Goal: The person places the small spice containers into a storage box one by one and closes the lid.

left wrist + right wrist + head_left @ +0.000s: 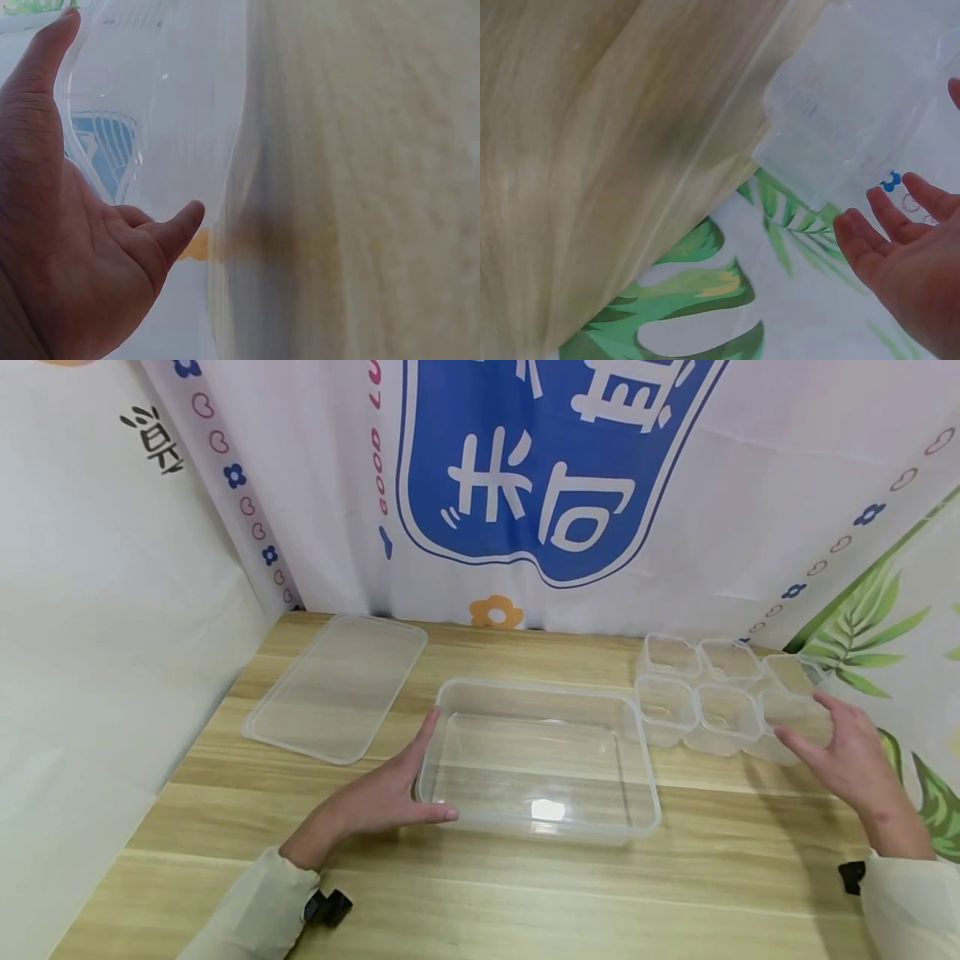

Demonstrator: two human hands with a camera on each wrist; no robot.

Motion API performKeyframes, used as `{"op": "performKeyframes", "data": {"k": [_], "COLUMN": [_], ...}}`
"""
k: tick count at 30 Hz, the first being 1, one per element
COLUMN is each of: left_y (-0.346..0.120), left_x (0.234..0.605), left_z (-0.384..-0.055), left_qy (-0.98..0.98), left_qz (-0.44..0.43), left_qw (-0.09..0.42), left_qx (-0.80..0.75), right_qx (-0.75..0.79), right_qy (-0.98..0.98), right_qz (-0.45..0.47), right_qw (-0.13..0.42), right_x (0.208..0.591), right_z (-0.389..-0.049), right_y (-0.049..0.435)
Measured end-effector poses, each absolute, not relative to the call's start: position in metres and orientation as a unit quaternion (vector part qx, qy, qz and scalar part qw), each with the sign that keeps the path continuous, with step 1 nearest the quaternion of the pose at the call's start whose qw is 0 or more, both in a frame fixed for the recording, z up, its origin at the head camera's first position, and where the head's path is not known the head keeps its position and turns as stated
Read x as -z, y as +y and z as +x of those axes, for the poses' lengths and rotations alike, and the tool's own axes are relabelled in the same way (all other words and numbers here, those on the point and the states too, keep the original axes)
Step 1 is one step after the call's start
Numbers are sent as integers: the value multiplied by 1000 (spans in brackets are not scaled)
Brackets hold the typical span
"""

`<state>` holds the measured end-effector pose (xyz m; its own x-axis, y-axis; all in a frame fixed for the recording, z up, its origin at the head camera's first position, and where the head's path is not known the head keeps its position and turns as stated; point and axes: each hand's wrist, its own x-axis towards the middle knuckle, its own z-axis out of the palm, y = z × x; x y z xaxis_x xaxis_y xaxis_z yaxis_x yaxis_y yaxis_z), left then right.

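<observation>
A clear rectangular plastic container [532, 768] stands open-topped on the table. At its left end is my left hand [382, 793], thumb and fingers spread wide around the corner region. In the left wrist view the left hand [82, 255] lies along the container's wall [180, 97], fingers not curled round it. Several small clear square cups [723, 714] are grouped in two rows beside the container's right end. My right hand [855, 752] is at the right side of the cups, fingers apart. The right wrist view shows its fingers [862, 232] relaxed near a cup [840, 112].
A flat translucent lid [337, 689] lies at the back left of the wooden table [525, 902]. Behind hangs a printed cloth [330, 485]; a leaf-patterned cloth [915, 693] borders the right edge and a white one [112, 610] the left.
</observation>
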<state>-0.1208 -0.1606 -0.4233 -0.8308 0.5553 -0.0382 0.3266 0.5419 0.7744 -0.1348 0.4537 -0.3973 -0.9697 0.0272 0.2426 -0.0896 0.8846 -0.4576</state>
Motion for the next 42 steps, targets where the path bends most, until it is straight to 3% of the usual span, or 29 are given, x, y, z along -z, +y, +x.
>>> {"op": "performKeyframes", "data": {"k": [15, 30, 42], "left_y": [-160, -160, -161], "left_x": [427, 429, 429], "left_z": [-122, -122, -122], "left_qy": [863, 861, 859], "left_qz": [254, 257, 256], "left_qw": [139, 136, 135], "left_qx": [-413, -417, -423], "right_qx": [-283, -293, -262], "right_qy": [-959, -956, -964], "right_qz": [-17, -28, -30], "right_qw": [-20, -15, 36], "right_x": [396, 399, 404], "right_z": [-134, -137, -139], "right_y": [469, 469, 470]}}
